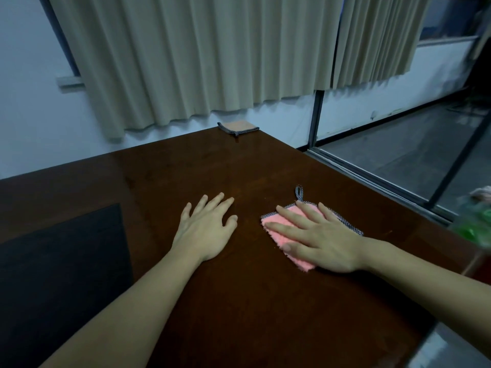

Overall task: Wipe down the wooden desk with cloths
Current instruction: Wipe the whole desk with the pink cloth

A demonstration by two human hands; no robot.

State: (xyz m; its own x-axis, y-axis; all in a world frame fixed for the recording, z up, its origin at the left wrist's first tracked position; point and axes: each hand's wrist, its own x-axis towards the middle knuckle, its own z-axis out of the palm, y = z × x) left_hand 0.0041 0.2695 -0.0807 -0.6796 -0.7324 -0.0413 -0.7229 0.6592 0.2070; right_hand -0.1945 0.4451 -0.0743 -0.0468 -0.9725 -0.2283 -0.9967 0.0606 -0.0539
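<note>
Right hand point(318, 236) presses pink cloth point(285, 235) flat on wooden desk point(252, 301).

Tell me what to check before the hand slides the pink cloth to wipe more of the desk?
1. Cloth under the hand: ok. The right hand lies flat on the pink cloth, fingers straight.
2. Cloth flat on the wooden desk: ok, though its hanging loop sticks out toward the far side.
3. Left hand out of the way: ok. It rests on bare wood, apart from the cloth.
4. Spare cloth ready: ok. A second cloth sits at the far corner.
5. Right edge free: not ok. Something blurry and green sits there.
6. Cloth wet or dry: cannot tell.
</note>
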